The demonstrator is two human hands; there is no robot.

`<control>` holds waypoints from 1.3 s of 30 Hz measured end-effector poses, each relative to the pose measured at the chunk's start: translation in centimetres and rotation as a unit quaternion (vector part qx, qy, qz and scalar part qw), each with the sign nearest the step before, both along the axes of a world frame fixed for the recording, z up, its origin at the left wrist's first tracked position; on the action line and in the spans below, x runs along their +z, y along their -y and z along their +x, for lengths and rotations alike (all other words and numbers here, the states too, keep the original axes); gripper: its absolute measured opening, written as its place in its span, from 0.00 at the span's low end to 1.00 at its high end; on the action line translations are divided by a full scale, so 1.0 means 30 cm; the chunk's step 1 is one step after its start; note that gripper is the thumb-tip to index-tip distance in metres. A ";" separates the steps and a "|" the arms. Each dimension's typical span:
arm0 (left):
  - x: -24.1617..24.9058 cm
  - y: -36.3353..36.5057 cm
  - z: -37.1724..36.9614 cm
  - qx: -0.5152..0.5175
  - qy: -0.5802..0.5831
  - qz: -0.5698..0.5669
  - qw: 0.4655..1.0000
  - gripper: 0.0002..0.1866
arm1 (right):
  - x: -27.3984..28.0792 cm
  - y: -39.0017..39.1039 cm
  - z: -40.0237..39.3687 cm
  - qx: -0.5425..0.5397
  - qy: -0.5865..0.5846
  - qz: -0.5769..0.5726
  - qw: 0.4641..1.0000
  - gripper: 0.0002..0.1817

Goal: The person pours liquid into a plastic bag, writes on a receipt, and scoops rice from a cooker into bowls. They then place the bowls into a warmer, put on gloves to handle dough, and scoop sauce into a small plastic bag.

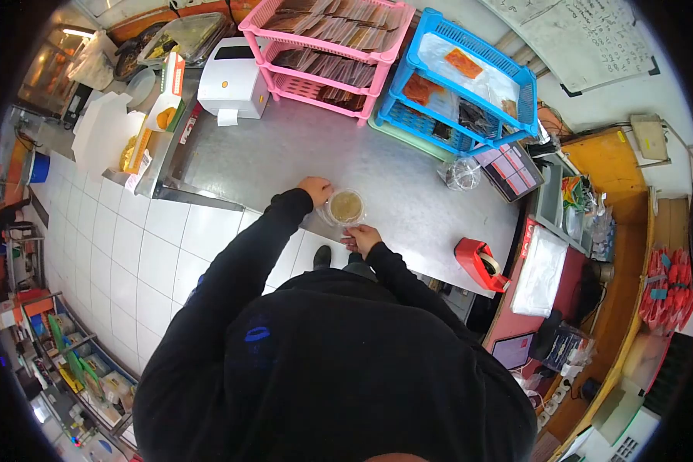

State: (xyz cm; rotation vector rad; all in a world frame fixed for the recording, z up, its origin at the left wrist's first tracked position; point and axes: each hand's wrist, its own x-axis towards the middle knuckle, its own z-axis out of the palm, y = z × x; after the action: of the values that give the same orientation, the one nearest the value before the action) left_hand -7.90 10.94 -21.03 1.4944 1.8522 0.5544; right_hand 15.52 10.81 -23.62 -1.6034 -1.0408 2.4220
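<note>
A round clear plastic container with brownish contents sits at the front edge of the metal counter. My left hand is at its upper left side, fingers curled in against the clear rim. At the lower edge, my right hand pinches the rim between thumb and fingers. Clear plastic spreads out around the brown middle; whether it is a lid or a wrap I cannot make out.
On the metal counter stand a white label printer, a pink tiered rack, a blue tiered rack, a clear plastic bundle and a red tape dispenser. An open white box is at the left.
</note>
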 end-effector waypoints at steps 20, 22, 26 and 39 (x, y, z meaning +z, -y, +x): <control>0.473 0.182 0.103 0.069 0.312 0.070 0.945 0.05 | 0.593 -0.068 0.042 0.000 0.040 0.664 0.747 0.08; 0.466 0.205 0.112 0.002 0.204 0.224 0.953 0.04 | 0.600 -0.087 0.049 0.009 0.003 0.725 0.689 0.07; 0.406 0.186 0.130 -0.038 0.289 0.297 0.909 0.08 | 0.534 -0.128 0.001 -0.042 -0.221 0.507 0.832 0.07; 0.178 0.122 0.181 -0.005 0.474 0.097 0.875 0.21 | 0.373 -0.124 -0.084 0.060 -0.164 0.265 0.948 0.15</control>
State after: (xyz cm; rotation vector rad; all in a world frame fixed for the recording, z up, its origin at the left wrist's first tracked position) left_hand -2.46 7.26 -15.67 1.0243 1.0219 1.2284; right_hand 12.99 14.52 -12.42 -0.9539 -1.5729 2.1042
